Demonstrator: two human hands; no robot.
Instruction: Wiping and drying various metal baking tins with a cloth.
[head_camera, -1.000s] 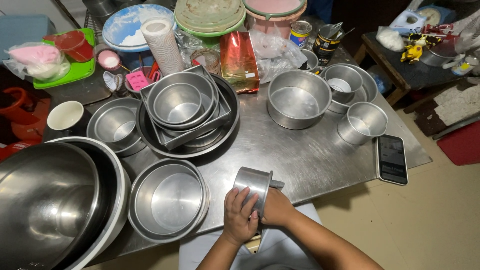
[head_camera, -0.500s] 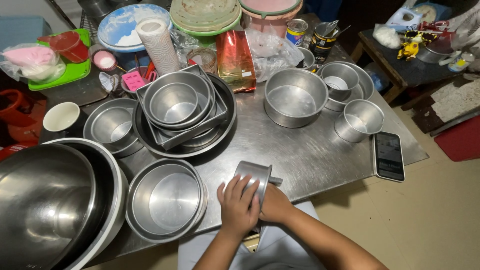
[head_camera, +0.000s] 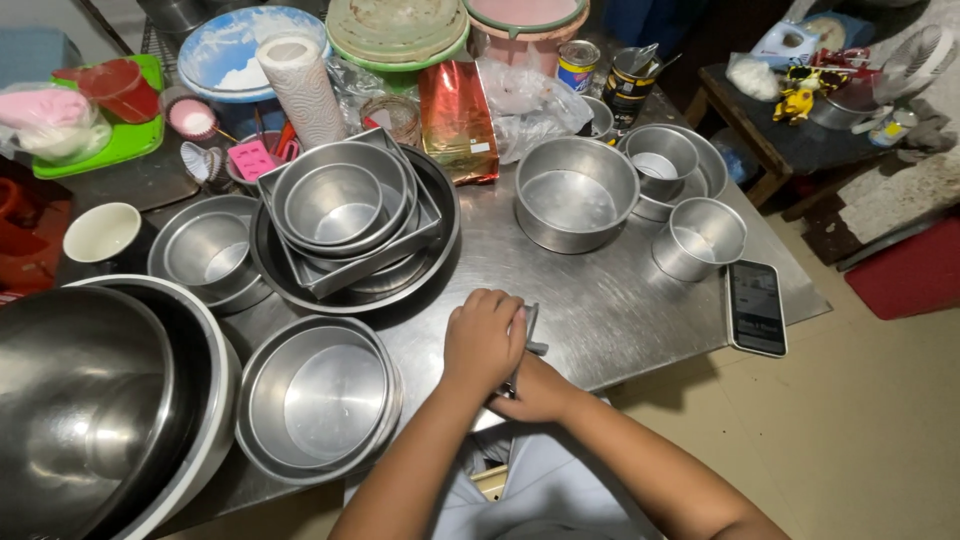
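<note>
My left hand (head_camera: 483, 338) lies over a small steel tin (head_camera: 527, 335) at the front edge of the metal table (head_camera: 620, 310), covering most of it. My right hand (head_camera: 535, 392) grips the same tin from below, near my lap. Only a thin edge of the tin shows between my fingers. A round cake pan (head_camera: 318, 395) sits just left of my left hand.
A stack of square and round pans (head_camera: 345, 215) stands behind my hands. Large steel bowls (head_camera: 95, 400) fill the front left. Round pans (head_camera: 573, 195), a small tin (head_camera: 698, 238) and a phone (head_camera: 756, 307) lie to the right. Paper towel roll (head_camera: 298, 85), cup (head_camera: 103, 233), and packets crowd the back.
The tin has been tipped and lowered toward the table edge. My left hand has slid over its top, hiding most of it, while the right hand stays underneath.
</note>
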